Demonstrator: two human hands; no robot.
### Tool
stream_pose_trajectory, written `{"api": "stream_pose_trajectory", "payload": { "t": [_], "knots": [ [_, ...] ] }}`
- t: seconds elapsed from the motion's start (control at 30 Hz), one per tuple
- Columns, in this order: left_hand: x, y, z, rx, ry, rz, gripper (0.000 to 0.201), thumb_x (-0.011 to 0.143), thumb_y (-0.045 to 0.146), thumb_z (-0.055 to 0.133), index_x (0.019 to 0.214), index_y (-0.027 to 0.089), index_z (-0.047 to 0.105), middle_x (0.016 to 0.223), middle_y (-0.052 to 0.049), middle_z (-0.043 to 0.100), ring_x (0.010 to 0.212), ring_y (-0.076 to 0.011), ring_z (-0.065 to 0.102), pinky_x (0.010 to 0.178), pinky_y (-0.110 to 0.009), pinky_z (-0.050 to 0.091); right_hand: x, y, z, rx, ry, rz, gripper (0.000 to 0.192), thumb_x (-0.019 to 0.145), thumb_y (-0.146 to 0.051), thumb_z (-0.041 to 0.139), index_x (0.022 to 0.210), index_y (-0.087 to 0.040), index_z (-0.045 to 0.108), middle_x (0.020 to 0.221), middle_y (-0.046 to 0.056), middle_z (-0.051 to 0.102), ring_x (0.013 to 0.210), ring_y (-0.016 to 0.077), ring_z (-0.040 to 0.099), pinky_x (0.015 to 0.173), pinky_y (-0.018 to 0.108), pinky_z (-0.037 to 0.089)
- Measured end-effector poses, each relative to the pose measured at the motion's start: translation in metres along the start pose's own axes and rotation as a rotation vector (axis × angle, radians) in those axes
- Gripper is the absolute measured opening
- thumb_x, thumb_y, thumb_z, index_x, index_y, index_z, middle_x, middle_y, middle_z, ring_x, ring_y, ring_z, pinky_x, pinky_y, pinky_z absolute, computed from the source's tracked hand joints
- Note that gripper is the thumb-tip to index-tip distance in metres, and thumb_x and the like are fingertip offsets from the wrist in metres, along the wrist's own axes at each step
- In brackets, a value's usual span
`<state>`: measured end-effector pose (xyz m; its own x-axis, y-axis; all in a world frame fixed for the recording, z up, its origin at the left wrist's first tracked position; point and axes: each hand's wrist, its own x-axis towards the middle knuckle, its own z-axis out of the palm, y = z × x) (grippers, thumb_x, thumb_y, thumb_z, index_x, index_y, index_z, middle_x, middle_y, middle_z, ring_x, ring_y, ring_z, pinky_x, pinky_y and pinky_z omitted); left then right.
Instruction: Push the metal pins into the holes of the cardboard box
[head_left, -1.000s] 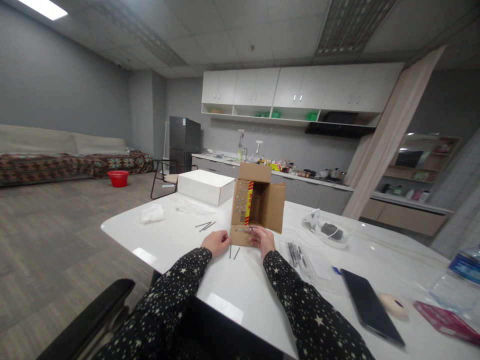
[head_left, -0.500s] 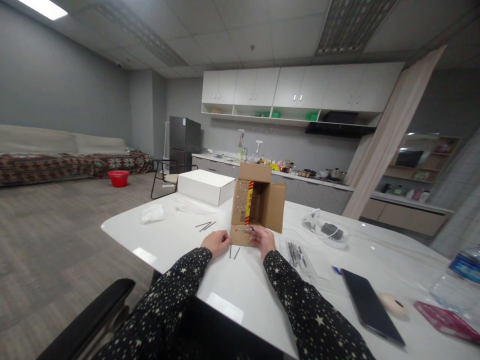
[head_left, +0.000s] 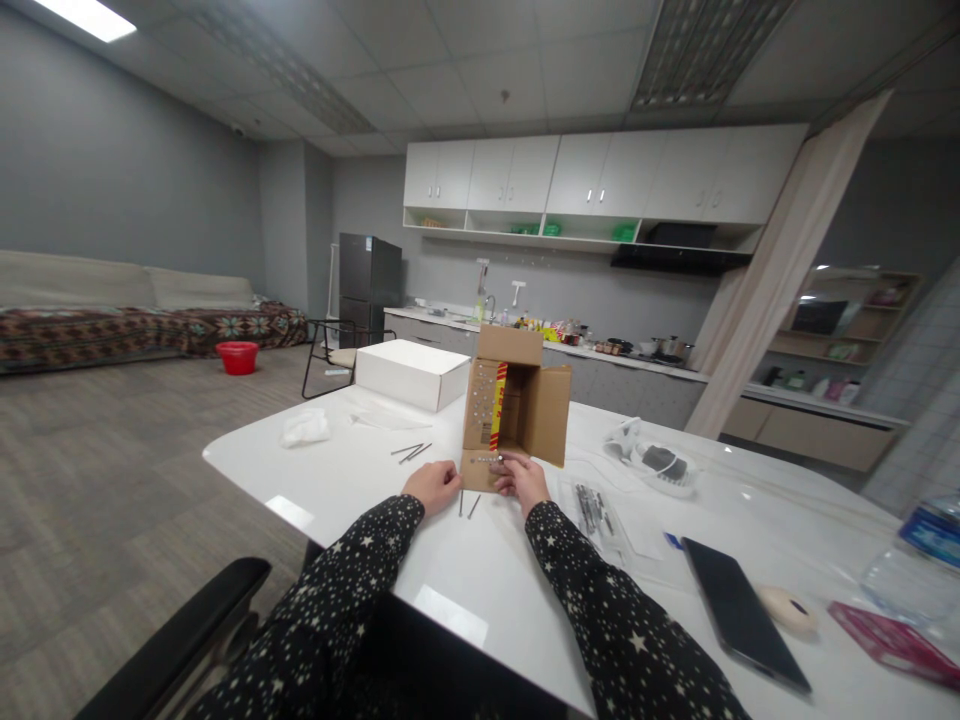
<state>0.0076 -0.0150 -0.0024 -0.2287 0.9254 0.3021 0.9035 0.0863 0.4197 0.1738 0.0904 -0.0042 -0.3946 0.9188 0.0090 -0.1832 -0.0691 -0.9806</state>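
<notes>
White table [head_left: 375,480] carries everything; the person sits at its near edge, both star-print sleeves reaching forward.

Cardboard box [head_left: 514,405] lies on its side near the near edge, a bit left of the table's middle, mouth toward the person, flaps splayed. The bottom flap [head_left: 480,470] lies flat on the table, and a row of small metal pins or nails seems stuck through it. Likely light, thin corrugated board: it bends easily and slides on the glossy top, so best steadied by pressing the flap down or pinching its edge rather than gripping the walls.

White box [head_left: 411,373] sits behind it toward the far left corner. Dark phone [head_left: 742,612] lies toward the right edge, well apart.

Left hand [head_left: 433,485] rests at the flap's left end, fingers curled loosely, touching or just beside the cardboard; can't tell whether it grips anything.

Right hand [head_left: 525,480] is at the flap's right part, fingertips drawn narrow at a small metal piece [head_left: 501,458] on the flap, apparently pinching it, too small to be sure.

Loose nails [head_left: 466,505] lie on the table between the hands, just in front of the flap; more nails [head_left: 410,452] are left of the box. Thin, stiff, sharp and slippery: take them by the shank with fingertips.
</notes>
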Motion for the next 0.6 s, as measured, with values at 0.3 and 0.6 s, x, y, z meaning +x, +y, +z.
{"api": "stream_pose_trajectory", "payload": {
  "t": [0.3, 0.6],
  "knots": [
    [0.0006, -0.0012, 0.0007, -0.020, -0.002, -0.012, 0.027, 0.082, 0.038, 0.042, 0.073, 0.020, 0.060, 0.071, -0.003, 0.064, 0.067, -0.0160, 0.056, 0.060, -0.026, 0.034, -0.0011, 0.0073, 0.0013, -0.144, -0.074, -0.121, 0.036, 0.073, -0.025, 0.061, 0.107, -0.014, 0.057, 0.065, 0.001, 0.067, 0.036, 0.0101, 0.055, 0.031, 0.018, 0.040],
    [0.0006, -0.0016, 0.0012, -0.014, -0.007, -0.014, 0.028, 0.083, 0.039, 0.043, 0.074, 0.019, 0.061, 0.071, -0.003, 0.065, 0.068, -0.0161, 0.057, 0.061, -0.026, 0.035, 0.0005, 0.0100, -0.0004, -0.139, -0.079, -0.160, 0.041, 0.073, -0.038, 0.067, 0.105, -0.015, 0.056, 0.064, 0.002, 0.067, 0.035, 0.0113, 0.055, 0.030, 0.019, 0.041]
  ]
}}
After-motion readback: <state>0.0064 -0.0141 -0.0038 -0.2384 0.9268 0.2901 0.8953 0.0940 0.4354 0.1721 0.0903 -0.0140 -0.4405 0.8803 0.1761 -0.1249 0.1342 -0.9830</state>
